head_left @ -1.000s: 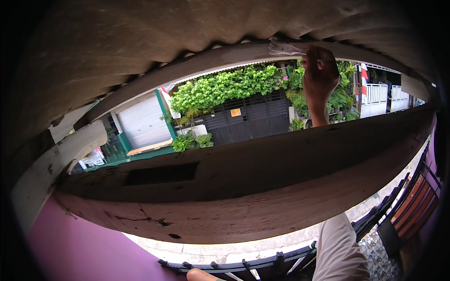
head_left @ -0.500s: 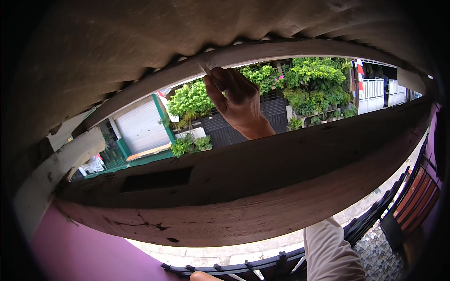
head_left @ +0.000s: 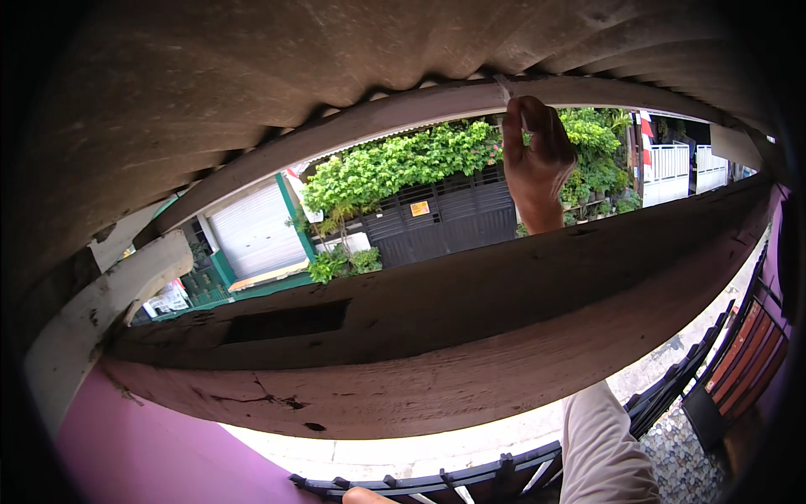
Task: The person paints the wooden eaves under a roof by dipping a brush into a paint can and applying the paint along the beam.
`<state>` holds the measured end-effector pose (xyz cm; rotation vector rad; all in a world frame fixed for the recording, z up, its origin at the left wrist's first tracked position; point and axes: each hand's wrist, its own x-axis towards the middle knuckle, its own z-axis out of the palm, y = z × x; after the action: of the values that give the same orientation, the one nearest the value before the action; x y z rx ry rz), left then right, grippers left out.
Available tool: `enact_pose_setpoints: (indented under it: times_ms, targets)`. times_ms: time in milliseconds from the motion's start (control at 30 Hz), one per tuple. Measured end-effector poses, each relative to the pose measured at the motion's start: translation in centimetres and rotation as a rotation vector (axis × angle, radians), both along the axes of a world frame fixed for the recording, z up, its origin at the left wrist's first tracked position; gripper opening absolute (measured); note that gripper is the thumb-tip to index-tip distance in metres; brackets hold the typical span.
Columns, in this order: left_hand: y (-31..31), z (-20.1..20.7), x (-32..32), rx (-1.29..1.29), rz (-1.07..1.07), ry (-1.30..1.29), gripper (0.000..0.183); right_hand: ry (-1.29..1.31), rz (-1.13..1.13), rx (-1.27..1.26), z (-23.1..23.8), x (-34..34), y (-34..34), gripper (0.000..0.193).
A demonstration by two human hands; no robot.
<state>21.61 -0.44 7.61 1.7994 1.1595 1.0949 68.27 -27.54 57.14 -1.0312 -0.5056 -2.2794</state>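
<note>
My right arm rises from the lower edge, passes behind the thick wooden beam (head_left: 403,336) and shows again above it. There my right hand (head_left: 539,155) is closed, its fingers pinched around a small brush (head_left: 505,86) with a pale, wispy tip. Most of the brush is hidden in the fingers. Its tip meets the long narrow board (head_left: 403,107) under the wavy edge of the corrugated roof (head_left: 336,50). Of my left hand (head_left: 365,496) only a sliver of skin shows at the bottom edge, so its grip is hidden.
A pale curved piece (head_left: 126,281) juts in at the left, above a pink wall (head_left: 151,437). Black metal railing (head_left: 420,483) runs below the beam. Slatted red-brown panels (head_left: 743,353) stand at the right. Across the street are leafy plants and a dark gate (head_left: 457,218).
My right hand has moved to the right along the board with the brush still pinched in it. The forearm below the beam has shifted slightly right. The left hand looks much the same.
</note>
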Motion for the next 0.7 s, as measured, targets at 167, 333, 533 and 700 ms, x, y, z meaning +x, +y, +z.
enact_pose_setpoints:
  times_ms: [167,333,533,700]
  targets:
    - [-0.1,0.1,1.0,0.017,-0.029,-0.009,0.055,-0.068,0.235,-0.27,-0.1,-2.6,7.8,0.011]
    - [-0.1,0.0,1.1,0.031,-0.008,-0.019,0.056,-0.068,0.64,-0.27,0.0,-2.7,8.4,0.009]
    - [0.3,-0.2,2.1,0.031,-0.053,-0.021,0.057,0.036,0.583,0.015,-1.1,4.5,-4.4,0.007]
    - [0.6,-0.1,2.3,0.039,-0.044,-0.033,0.058,0.039,0.302,0.173,-1.3,5.6,-9.6,0.007]
